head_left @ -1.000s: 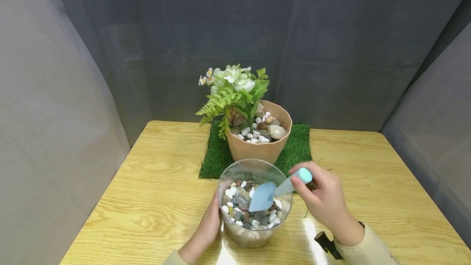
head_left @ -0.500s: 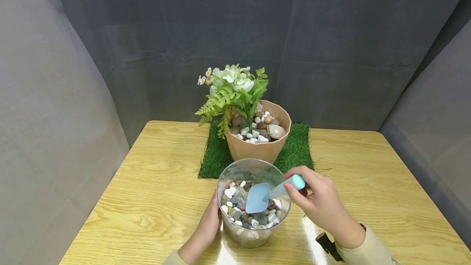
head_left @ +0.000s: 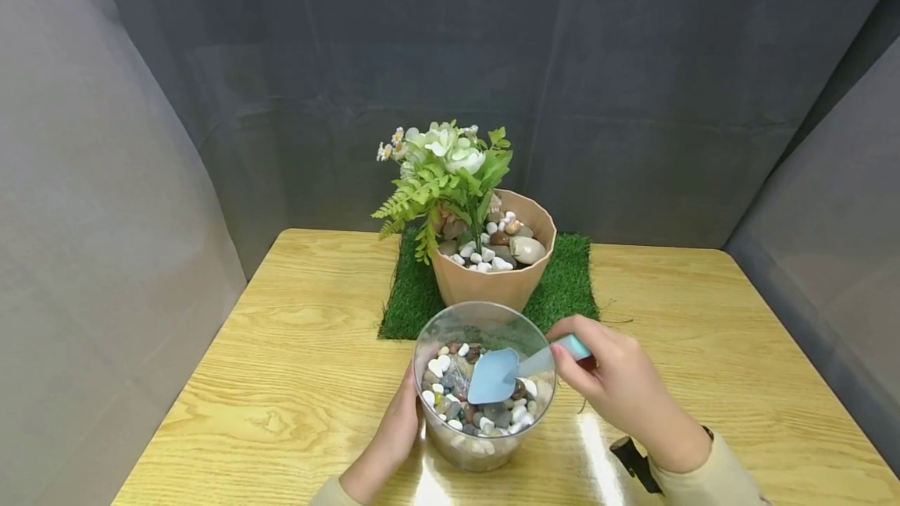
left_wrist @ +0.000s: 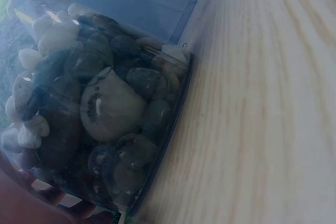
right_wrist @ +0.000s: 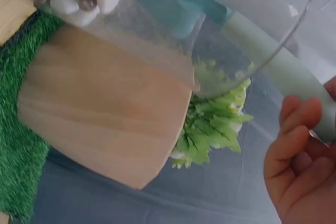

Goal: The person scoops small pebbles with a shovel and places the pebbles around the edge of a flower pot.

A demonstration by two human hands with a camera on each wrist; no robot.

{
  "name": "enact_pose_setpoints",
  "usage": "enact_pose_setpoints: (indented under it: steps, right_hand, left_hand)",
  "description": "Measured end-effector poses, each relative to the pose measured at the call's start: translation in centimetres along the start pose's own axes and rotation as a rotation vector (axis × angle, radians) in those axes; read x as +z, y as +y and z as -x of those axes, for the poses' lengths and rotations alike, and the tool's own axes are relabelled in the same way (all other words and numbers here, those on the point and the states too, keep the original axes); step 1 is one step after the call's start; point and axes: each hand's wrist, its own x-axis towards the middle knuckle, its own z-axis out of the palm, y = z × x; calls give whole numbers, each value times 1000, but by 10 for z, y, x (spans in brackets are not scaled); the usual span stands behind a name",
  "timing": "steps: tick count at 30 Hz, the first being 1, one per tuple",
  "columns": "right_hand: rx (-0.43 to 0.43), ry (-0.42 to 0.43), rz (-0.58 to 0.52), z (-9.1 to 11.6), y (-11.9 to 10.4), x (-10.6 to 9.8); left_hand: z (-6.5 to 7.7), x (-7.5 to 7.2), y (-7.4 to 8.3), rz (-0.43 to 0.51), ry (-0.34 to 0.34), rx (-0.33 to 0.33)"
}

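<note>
A clear plastic pot (head_left: 450,443) of pebbles (head_left: 485,400) stands on the table in the head view. My left hand (head_left: 401,420) holds its left side, the fingers partly hidden behind the wall. Through that wall, the left wrist view shows grey, white and dark stones (left_wrist: 113,106). My right hand (head_left: 619,373) grips the handle of a light blue garden trowel (head_left: 495,375), thumb and fingers near its end. The trowel's blade is inside the pot, over the pebbles, and its handle slants out past the right rim. The right wrist view shows curled fingers (right_wrist: 299,124) beside the pale handle (right_wrist: 283,66).
Right behind the clear pot, a peach-coloured flowerpot (head_left: 485,287) holds white and green flowers (head_left: 450,166) among stones. It stands on an artificial grass mat (head_left: 569,279) on the wooden table (head_left: 302,318). Grey cloth (head_left: 281,84) walls the back and sides.
The trowel blade has shifted slightly left inside the pot. My right hand went a little left, then back right as the handle end dropped lower. The left hand stays put.
</note>
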Motion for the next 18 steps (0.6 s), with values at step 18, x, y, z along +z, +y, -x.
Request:
enact_pose_setpoints:
  steps: [18]
  right_hand:
    - [-14, -91, 170, -3, 0, -13]
  left_hand:
    - [1, 0, 1, 2, -5, 5]
